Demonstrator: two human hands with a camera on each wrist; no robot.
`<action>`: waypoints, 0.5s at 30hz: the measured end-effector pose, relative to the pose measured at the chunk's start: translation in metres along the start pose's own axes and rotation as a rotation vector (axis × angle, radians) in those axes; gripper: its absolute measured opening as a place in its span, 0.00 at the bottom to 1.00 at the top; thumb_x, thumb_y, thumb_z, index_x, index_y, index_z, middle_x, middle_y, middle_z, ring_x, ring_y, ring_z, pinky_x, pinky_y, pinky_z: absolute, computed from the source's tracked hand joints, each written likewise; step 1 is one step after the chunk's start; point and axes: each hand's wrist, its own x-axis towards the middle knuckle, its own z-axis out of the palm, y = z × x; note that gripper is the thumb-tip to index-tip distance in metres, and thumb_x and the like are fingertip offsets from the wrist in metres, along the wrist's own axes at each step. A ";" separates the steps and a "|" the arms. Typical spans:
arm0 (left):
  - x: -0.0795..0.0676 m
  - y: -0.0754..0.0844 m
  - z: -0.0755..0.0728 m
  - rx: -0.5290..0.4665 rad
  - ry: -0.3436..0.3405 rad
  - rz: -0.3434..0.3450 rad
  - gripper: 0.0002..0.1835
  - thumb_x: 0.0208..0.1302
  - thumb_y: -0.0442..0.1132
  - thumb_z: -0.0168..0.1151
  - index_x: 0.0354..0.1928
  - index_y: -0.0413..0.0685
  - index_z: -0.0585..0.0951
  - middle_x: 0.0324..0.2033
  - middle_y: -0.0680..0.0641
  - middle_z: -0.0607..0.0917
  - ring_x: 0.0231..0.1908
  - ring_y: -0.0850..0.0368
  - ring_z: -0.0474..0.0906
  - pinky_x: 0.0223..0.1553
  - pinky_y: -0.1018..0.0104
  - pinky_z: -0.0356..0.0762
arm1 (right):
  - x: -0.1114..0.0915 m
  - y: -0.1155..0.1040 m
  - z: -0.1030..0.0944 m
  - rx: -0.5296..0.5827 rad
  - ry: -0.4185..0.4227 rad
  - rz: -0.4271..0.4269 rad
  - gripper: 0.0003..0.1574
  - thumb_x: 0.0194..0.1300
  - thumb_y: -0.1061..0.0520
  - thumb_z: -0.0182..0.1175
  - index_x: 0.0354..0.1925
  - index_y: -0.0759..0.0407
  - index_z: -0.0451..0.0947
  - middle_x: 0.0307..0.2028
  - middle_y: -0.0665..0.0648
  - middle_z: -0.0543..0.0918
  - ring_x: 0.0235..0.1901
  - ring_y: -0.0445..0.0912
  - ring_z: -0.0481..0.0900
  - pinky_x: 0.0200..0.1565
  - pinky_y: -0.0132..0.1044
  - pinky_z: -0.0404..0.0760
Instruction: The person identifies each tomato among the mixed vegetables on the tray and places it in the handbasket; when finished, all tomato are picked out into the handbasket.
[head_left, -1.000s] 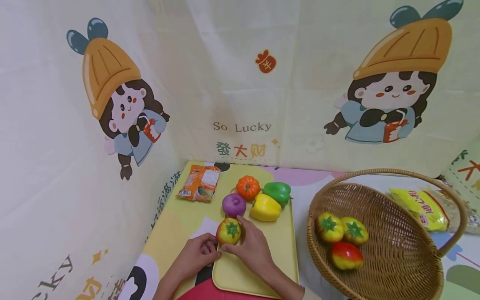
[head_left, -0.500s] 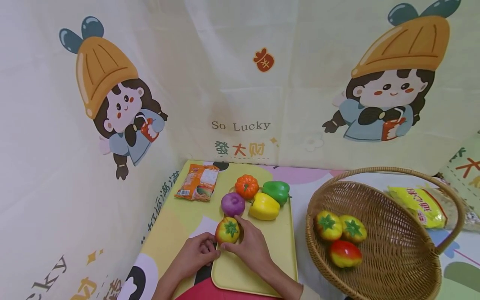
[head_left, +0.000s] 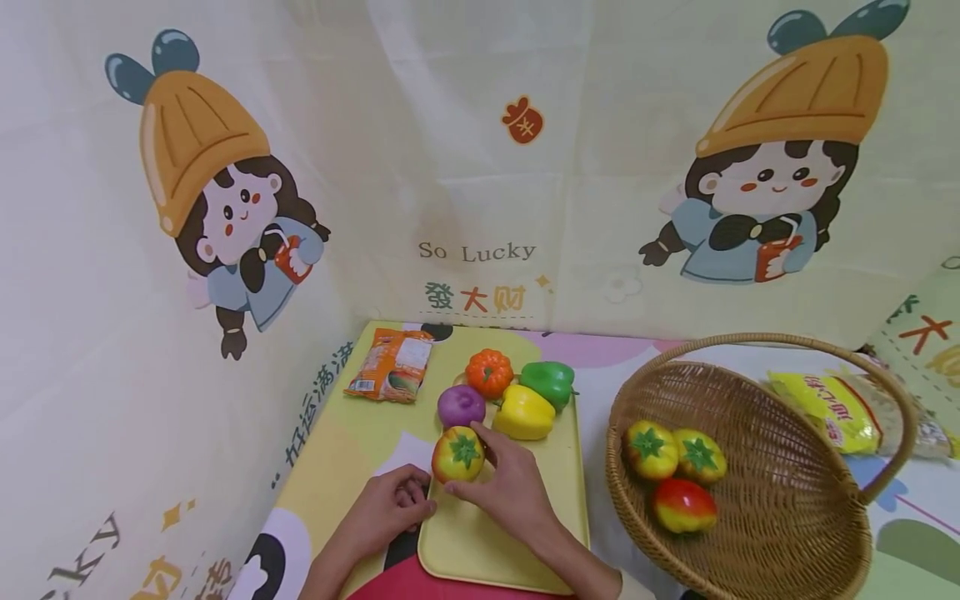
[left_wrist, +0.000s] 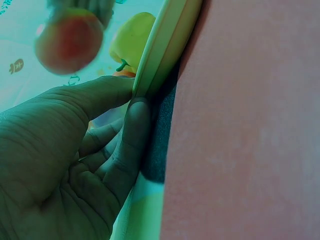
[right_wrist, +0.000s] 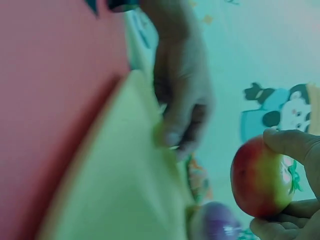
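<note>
My right hand (head_left: 512,487) grips a red-and-yellow toy persimmon (head_left: 458,454) with a green star-shaped top, thumb on one side and fingers on the other. In the right wrist view the persimmon (right_wrist: 262,177) is held off the tray. My left hand (head_left: 390,508) pinches the left rim of the yellow tray (head_left: 495,562) between thumb and fingers, as the left wrist view shows at the tray's edge (left_wrist: 160,50). On the tray's far part sit a purple onion (head_left: 461,406), an orange pumpkin (head_left: 489,373), a yellow bell pepper (head_left: 525,412) and a green bell pepper (head_left: 547,383).
Right of the tray, a tilted wicker basket (head_left: 780,500) with a tall handle holds two similar persimmons (head_left: 651,450) and a red-yellow mango-like fruit (head_left: 684,505). A yellow food bag (head_left: 828,412) lies behind it. An orange snack packet (head_left: 390,367) lies at the back left.
The right hand has raised the persimmon slightly off the tray. The left hand stays at the tray's rim. The head view has shifted a little.
</note>
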 end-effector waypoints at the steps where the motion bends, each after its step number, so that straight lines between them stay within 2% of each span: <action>1: 0.000 0.000 0.000 0.000 0.000 0.002 0.18 0.62 0.46 0.70 0.47 0.42 0.78 0.26 0.52 0.81 0.20 0.56 0.79 0.24 0.65 0.78 | -0.001 -0.004 -0.004 0.028 -0.006 0.003 0.54 0.45 0.46 0.81 0.65 0.64 0.71 0.55 0.53 0.80 0.55 0.45 0.78 0.55 0.38 0.76; 6: 0.001 -0.002 0.001 -0.013 0.001 0.006 0.17 0.61 0.45 0.70 0.46 0.43 0.78 0.26 0.52 0.81 0.20 0.57 0.79 0.25 0.65 0.78 | -0.008 -0.025 -0.028 0.078 -0.021 -0.021 0.53 0.44 0.42 0.80 0.65 0.59 0.73 0.55 0.49 0.81 0.57 0.40 0.77 0.55 0.34 0.75; 9: 0.001 -0.002 0.001 -0.017 0.007 0.005 0.17 0.60 0.45 0.71 0.45 0.43 0.78 0.26 0.52 0.81 0.19 0.57 0.78 0.25 0.65 0.78 | -0.015 -0.039 -0.044 0.093 -0.021 -0.053 0.51 0.44 0.43 0.81 0.64 0.56 0.74 0.55 0.47 0.81 0.56 0.39 0.77 0.54 0.33 0.75; 12: 0.001 -0.002 0.002 -0.022 0.015 0.004 0.18 0.60 0.44 0.71 0.45 0.43 0.78 0.25 0.51 0.81 0.19 0.57 0.78 0.24 0.65 0.78 | -0.022 -0.053 -0.061 0.098 -0.034 -0.068 0.51 0.44 0.45 0.81 0.65 0.52 0.73 0.56 0.46 0.80 0.57 0.38 0.77 0.54 0.33 0.75; 15: 0.001 -0.001 0.002 -0.041 0.016 0.004 0.18 0.60 0.44 0.71 0.46 0.42 0.78 0.26 0.51 0.81 0.19 0.57 0.78 0.25 0.65 0.78 | -0.031 -0.068 -0.082 0.053 -0.041 -0.058 0.50 0.44 0.42 0.80 0.64 0.49 0.74 0.56 0.45 0.80 0.56 0.37 0.77 0.53 0.32 0.75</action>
